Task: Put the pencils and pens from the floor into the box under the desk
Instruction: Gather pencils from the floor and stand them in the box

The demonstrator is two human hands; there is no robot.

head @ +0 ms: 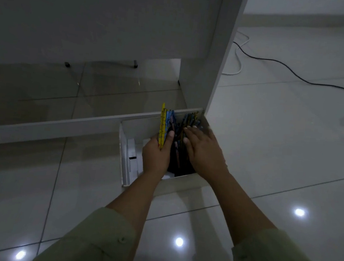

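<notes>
- Glossy pale floor tiles (270, 139) spread through a dim room, spotted with ceiling-light reflections nearest us.
- Two green sleeves (99, 240) reach forward to a white box (124, 147) on the floor.
- Left hand (157, 152) has its fingers clamped on a bundle of pencils (164, 125), yellow and blue, standing upright over the box.
- Right hand (203, 149) lies flat, fingers spread apart, on more pencils and pens (190, 119) leaning inside the box; dark contents below are hard to make out.
- Behind the box stands the white counter (221, 51); a black cable (296, 76) trails beyond.
</notes>
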